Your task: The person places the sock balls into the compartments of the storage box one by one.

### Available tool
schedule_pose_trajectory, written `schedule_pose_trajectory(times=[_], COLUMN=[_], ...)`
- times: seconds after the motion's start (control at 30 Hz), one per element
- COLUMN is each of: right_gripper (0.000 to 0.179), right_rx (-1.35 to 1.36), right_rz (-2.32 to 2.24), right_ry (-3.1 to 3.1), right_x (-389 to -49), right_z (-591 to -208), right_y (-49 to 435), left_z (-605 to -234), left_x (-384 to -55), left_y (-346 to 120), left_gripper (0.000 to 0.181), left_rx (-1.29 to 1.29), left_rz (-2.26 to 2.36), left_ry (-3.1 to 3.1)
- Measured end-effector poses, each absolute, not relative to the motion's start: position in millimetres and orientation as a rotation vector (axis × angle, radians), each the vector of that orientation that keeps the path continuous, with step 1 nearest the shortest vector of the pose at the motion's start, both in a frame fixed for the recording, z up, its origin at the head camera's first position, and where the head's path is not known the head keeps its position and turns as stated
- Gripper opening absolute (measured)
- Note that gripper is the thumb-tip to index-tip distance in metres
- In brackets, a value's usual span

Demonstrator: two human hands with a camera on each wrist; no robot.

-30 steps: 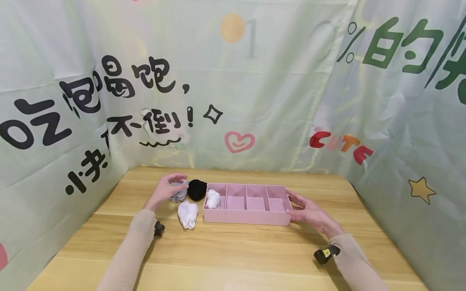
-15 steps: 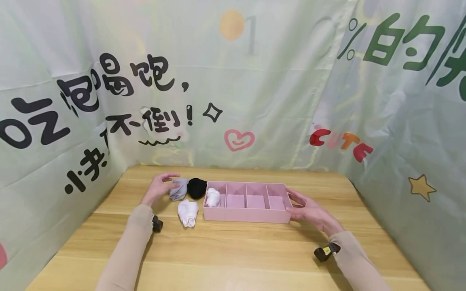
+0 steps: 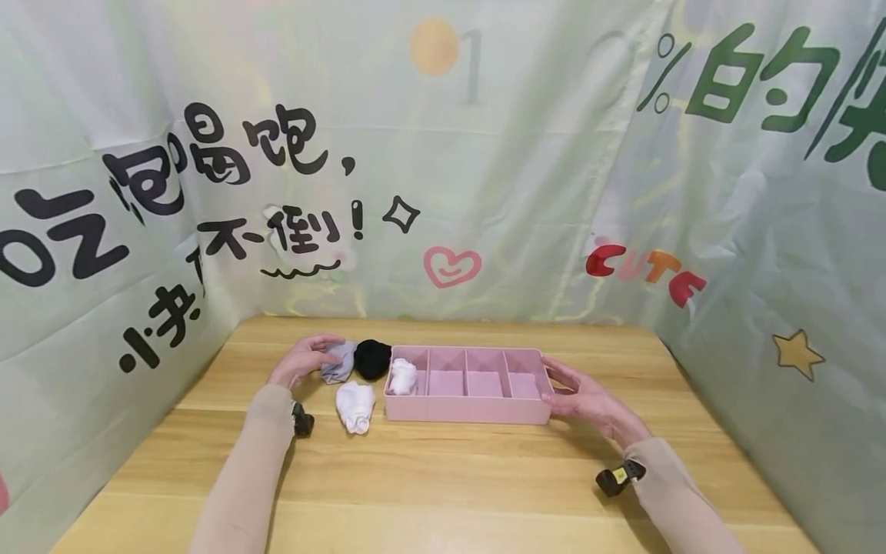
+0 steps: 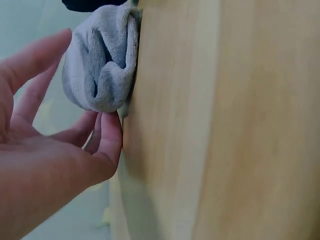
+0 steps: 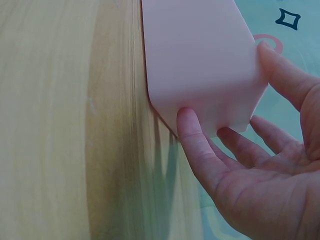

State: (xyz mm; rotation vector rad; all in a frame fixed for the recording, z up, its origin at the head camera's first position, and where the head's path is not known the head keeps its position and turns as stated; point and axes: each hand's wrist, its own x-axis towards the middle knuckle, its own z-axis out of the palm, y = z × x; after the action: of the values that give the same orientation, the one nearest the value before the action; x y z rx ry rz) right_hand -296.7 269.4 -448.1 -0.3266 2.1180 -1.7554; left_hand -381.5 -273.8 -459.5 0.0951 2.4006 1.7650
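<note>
My left hand (image 3: 299, 363) is at a rolled grey sock (image 3: 338, 365) on the table, its fingers spread and loosely bent about the near end. In the left wrist view, some fingertips (image 4: 111, 131) meet the underside of the grey sock (image 4: 102, 62). My right hand (image 3: 591, 404) rests its fingers against the right end of a pink divided box (image 3: 467, 410). Seen from the right wrist, extended fingers (image 5: 190, 122) touch the end wall of the box (image 5: 200, 55). A rolled white sock (image 3: 404, 377) lies in the leftmost compartment; the others are bare.
A black rolled sock (image 3: 371, 359) sits between the grey sock and the box. Nearer to me lies another white sock (image 3: 355, 408). A printed cloth curtain (image 3: 526, 192) surrounds the back and sides of the wooden table (image 3: 443, 477).
My left hand drew back slightly to the left of the grey sock, then came in close to it again. The right hand and the box have held still.
</note>
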Motion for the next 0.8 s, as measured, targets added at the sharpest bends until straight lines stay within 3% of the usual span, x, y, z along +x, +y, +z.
schedule_pose_trajectory(times=[0.8], right_gripper=[0.083], right_rx=[-0.325], right_rz=[-1.746], right_ry=[2.124], right_x=[-296.6], right_z=[-447.6], right_y=[269.9], left_z=[-456.7], left_x=[-380.6], left_y=[-270.7], left_gripper=[0.054], left_rx=[0.067], left_rz=[1.666], left_ry=[2.411])
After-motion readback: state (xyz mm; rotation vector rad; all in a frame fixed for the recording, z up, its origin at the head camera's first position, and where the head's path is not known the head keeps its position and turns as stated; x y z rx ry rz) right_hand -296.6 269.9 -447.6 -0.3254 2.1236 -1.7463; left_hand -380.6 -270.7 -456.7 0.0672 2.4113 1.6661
